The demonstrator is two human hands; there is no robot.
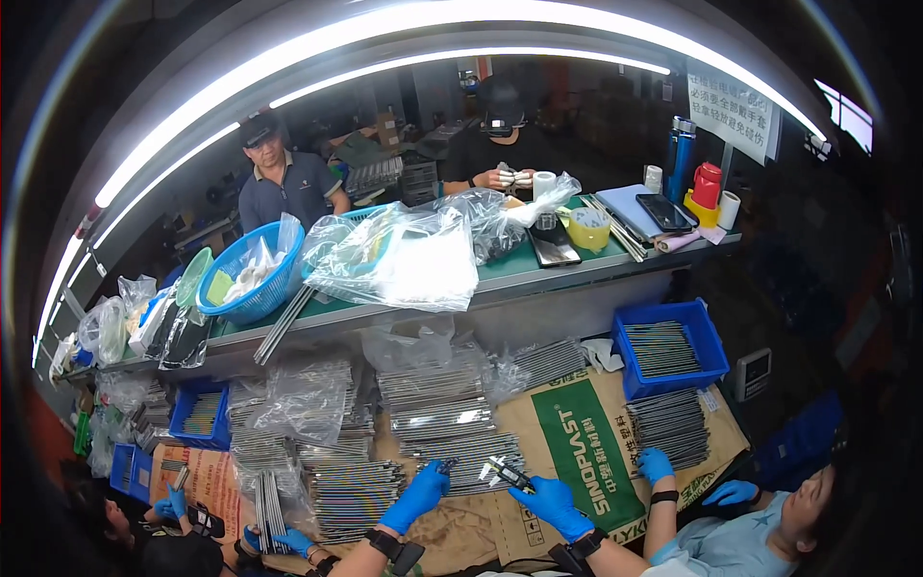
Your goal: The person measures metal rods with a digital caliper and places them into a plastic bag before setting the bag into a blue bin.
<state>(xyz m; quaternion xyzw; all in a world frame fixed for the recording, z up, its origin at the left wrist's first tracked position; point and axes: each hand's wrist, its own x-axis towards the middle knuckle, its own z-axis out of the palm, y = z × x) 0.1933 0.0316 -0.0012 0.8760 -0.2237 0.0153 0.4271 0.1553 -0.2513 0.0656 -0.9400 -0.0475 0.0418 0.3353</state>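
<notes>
My left hand [419, 496], in a blue glove, is closed at the right edge of a stack of thin metal rods [358, 495]. A small dark thing shows at its fingertips, too small to make out. In my right hand [556, 508], also blue-gloved, is a caliper [508, 473] with a dark body and bright metal jaws, pointing up and left. The caliper is over the right end of a row of shiny metal rods [461, 458] between my hands. Under my right hand lies brown packaging paper [524, 413] with a green printed panel [577, 447].
A co-worker's gloved hand [657, 465] touches another rod stack [668, 428] at right; co-workers at left hold rods [269, 505]. Blue bins [716, 363] hold more rods. Behind, a green-topped shelf [606, 260] carries a blue basket [216, 303], plastic bags, tape and bottles. Two people stand beyond.
</notes>
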